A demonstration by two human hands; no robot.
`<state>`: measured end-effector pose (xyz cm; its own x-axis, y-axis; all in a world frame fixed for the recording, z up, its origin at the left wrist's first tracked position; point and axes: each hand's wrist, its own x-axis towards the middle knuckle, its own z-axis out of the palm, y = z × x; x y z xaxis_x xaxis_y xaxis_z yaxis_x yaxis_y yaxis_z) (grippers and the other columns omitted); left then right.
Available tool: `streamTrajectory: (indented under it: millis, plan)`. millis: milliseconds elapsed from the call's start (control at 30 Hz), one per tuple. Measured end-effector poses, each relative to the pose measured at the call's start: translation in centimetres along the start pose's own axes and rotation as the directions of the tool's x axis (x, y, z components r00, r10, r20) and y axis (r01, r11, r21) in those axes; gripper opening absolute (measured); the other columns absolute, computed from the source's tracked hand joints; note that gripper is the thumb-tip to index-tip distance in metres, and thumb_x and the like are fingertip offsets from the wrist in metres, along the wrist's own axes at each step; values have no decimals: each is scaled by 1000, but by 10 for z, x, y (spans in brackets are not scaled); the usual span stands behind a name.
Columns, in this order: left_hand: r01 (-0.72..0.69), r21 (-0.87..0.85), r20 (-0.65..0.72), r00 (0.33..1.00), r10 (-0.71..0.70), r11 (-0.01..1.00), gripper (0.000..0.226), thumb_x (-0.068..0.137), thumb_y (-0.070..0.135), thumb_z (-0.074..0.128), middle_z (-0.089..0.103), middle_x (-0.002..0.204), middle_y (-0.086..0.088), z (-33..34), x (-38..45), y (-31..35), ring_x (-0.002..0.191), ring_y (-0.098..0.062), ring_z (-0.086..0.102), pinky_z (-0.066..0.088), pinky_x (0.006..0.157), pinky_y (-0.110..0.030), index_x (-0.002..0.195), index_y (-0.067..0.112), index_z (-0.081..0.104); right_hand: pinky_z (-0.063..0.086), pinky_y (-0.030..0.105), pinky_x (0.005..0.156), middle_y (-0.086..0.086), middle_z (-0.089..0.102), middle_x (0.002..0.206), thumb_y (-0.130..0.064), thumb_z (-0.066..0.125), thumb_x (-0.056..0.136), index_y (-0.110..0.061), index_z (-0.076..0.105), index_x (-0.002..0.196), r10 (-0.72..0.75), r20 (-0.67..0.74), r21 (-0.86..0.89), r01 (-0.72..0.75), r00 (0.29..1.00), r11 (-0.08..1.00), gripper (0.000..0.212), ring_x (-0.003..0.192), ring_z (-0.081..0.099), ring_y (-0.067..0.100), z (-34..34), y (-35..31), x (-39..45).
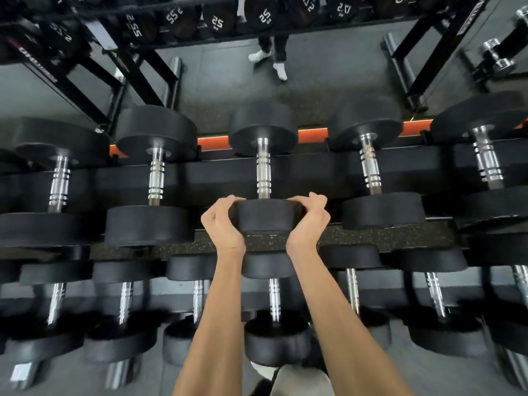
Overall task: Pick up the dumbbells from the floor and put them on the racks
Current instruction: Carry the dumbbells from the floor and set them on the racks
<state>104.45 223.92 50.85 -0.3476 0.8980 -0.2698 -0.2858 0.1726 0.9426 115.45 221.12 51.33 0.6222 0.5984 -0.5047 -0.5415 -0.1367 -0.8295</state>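
A black round-headed dumbbell (263, 170) with a chrome handle lies across the upper tier of the rack (314, 167), its far head toward the mirror. Both my hands clasp its near head. My left hand (221, 221) wraps the left side and my right hand (307, 221) wraps the right side, fingers curled over the top edge. Similar dumbbells (155, 178) lie on either side of it on the same tier.
A lower tier (274, 307) holds several more dumbbells below my forearms. A mirror behind the rack reflects another rack with numbered dumbbells and a person's white socked feet (268, 62). An orange strip (313, 135) runs behind the upper tier.
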Motion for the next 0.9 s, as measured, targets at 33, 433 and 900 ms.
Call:
streamTrajectory:
  millis: [33, 433, 900]
  plan:
    - [-7, 32, 10, 1000, 7, 999, 34, 84, 16, 62, 64, 57, 7, 5, 4, 4, 69, -16, 56, 44, 71, -35, 53, 21, 77, 44, 36, 93, -22, 69, 76, -19, 44, 103, -9, 73, 58, 12, -37, 11, -12, 999, 1000, 54, 96, 61, 0, 6, -2, 2]
    - [127, 13, -81, 989, -126, 992, 41, 87, 10, 57, 69, 61, 7, 2, 18, -21, 66, -9, 61, 47, 67, -31, 52, 20, 75, 47, 28, 76, -10, 67, 61, -27, 42, 88, 1, 75, 63, -176, 22, -169, 177, 984, 970, 50, 70, 61, -4, 8, 19, 28]
    - [-69, 559, 133, 991, -7, 826, 28, 99, 34, 49, 68, 99, 5, 7, 5, -7, 92, -15, 63, 53, 89, -43, 83, 30, 72, 44, 33, 72, -3, 61, 70, -40, 56, 98, -2, 67, 78, -89, 82, -452, 117, 993, 885, 45, 71, 55, 11, 19, -2, 11]
